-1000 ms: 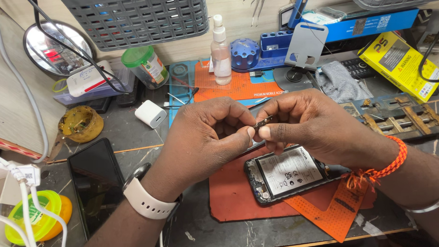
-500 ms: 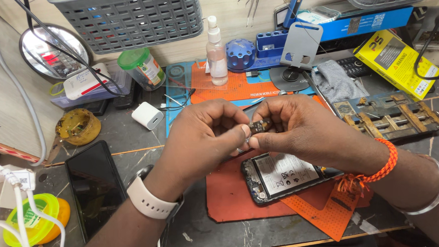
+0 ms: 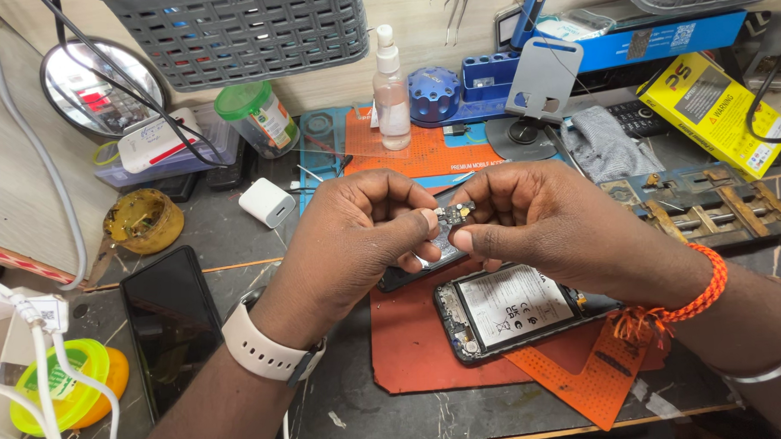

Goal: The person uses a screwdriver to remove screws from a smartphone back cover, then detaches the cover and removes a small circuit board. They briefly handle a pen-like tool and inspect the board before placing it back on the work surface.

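Note:
Both my hands meet over the bench and pinch a small dark circuit part (image 3: 453, 213) between their fingertips. My left hand (image 3: 356, 234), with a pale watch on the wrist, holds its left side. My right hand (image 3: 546, 223), with an orange braided band and a metal bangle on the wrist, holds its right side. Just below lies an opened phone (image 3: 510, 310) with its battery showing, on a red mat (image 3: 412, 340). A second dark phone part (image 3: 410, 275) lies partly hidden under my fingers.
A black phone (image 3: 169, 327) lies face up at the left, near a white charger block (image 3: 266, 202) and a round yellow tin (image 3: 142, 221). At the back stand a spray bottle (image 3: 391, 90), a green-lidded jar (image 3: 257, 118) and a round mirror (image 3: 100, 87). A yellow box (image 3: 715, 109) and a metal clamp jig (image 3: 710, 208) sit at the right.
My hands have stayed together on the small part, turning it a little; the view has shifted slightly down and left. The opened phone has not moved.

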